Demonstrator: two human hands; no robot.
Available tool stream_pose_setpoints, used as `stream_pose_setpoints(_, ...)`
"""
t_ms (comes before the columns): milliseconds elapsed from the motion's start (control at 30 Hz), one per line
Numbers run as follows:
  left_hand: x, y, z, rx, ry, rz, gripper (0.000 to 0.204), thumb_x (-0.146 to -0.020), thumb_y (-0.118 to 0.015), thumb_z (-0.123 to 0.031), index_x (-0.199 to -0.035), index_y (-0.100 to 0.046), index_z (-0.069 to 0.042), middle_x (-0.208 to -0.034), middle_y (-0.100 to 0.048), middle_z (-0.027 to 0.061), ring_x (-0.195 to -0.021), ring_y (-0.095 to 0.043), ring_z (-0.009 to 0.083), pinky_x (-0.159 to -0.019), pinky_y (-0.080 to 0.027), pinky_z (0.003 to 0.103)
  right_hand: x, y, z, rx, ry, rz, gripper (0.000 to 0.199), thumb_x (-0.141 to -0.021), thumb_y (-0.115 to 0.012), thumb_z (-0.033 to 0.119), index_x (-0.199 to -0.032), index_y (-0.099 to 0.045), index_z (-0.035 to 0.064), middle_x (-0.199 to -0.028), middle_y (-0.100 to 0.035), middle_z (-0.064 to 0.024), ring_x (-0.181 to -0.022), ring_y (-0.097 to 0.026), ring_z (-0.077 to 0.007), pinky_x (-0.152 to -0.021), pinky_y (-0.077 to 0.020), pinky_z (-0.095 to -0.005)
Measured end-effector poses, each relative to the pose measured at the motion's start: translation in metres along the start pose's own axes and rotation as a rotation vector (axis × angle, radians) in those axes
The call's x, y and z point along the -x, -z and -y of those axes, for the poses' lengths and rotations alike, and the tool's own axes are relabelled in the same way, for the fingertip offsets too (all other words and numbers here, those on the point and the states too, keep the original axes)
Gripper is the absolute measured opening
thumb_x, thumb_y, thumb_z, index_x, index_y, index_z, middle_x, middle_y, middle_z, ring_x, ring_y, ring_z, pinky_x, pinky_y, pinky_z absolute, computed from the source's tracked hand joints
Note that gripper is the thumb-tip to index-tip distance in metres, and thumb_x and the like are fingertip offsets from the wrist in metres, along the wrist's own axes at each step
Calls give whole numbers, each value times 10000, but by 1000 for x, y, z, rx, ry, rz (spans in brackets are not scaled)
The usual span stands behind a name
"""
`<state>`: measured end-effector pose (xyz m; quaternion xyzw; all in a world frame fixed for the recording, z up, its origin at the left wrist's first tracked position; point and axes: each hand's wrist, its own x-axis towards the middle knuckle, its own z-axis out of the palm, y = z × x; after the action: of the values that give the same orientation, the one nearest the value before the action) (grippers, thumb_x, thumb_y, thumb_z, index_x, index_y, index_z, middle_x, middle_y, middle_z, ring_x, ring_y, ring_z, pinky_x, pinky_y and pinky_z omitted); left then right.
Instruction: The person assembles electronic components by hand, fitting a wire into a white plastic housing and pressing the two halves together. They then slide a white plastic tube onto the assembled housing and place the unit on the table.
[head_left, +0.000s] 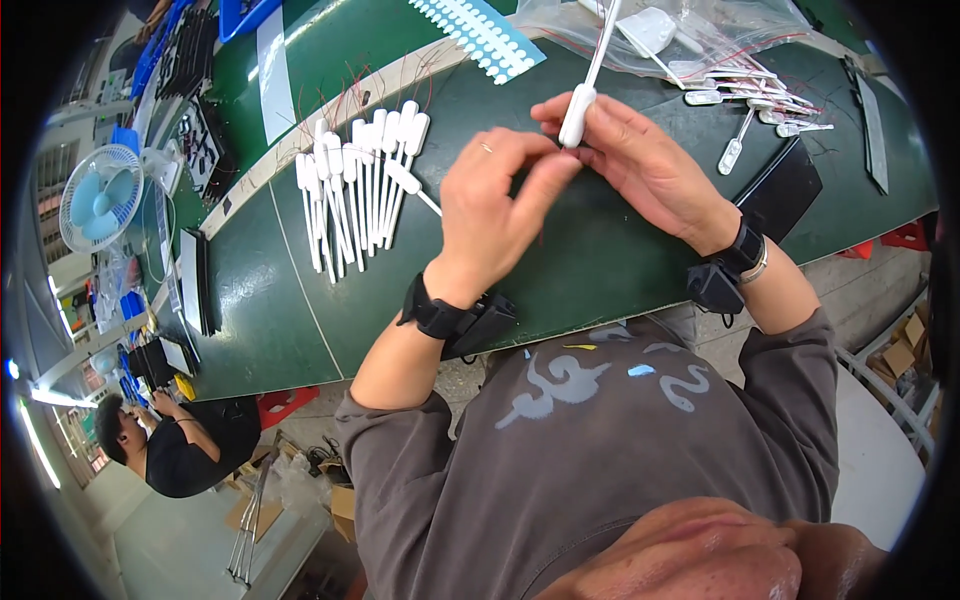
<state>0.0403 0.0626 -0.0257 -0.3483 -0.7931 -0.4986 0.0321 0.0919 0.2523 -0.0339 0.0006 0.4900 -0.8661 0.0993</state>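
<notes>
So in the head view, the right hand (pixel 650 165) had its fingers closed around a white stick (pixel 577 118), gripping it by the fat end with the thin shaft pointing away from the person; the stick was up over the green table (pixel 600 265), between the two hands; the left hand (pixel 485 205) was right there too, thumb and fingertips bunched together by the rounded end, but I couldn't tell if they were pinching anything; a bunch of similar white sticks (pixel 388 190) lay side by side over to the left, fat ends away from the person, with thin red wires (pixel 350 97) past them; over on the right was a messier pile of sticks (pixel 760 98), near a clear plastic bag (pixel 765 32); a black flat thing (pixel 785 190) lay just beyond the right wrist; way off left, a co-worker (pixel 190 450) sat near a fan (pixel 102 198).
</notes>
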Motion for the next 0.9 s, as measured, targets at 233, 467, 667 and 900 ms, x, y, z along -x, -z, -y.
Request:
stream_pose_setpoints(233,3,-2,-4,-279,-172,-17,177,-849,-755,-181,-888,-622,-71,-751,-610,57,-680,-592,241,-557,-472,349,7,-8,5,276,92,3,338,-1020,-570,185,-1306,-570,6,-1248,-618,-76,-1138,-587,-138,-988,-472,-294)
stream_pose_setpoints(467,1,3,-6,-388,-305,-54,204,-840,-754,-199,-903,-610,-69,-778,-590,53,-703,-585,233,-554,-470,343,8,-4,19,382,107,46,307,-970,-636,103,-1251,-585,-9,-1199,-628,-88,-1080,-602,-132,-921,-496,-266)
stream_pose_setpoints(667,0,5,-8,-338,-421,-130,198,-852,-739,-199,-888,-605,-57,-779,-550,54,-692,-554,238,-568,-470,327,13,-4,12,351,181,58,268,-970,-649,158,-1177,-600,-5,-1138,-620,-80,-1027,-592,-134,-884,-479,-260)
stream_pose_setpoints(900,-1,9,-10,-324,-499,-129,194,-844,-740,-200,-861,-610,-56,-763,-528,43,-670,-526,219,-567,-458,310,13,-6,14,396,231,134,262,-974,-648,200,-1149,-598,12,-1106,-602,-107,-999,-577,-161,-875,-464,-282)
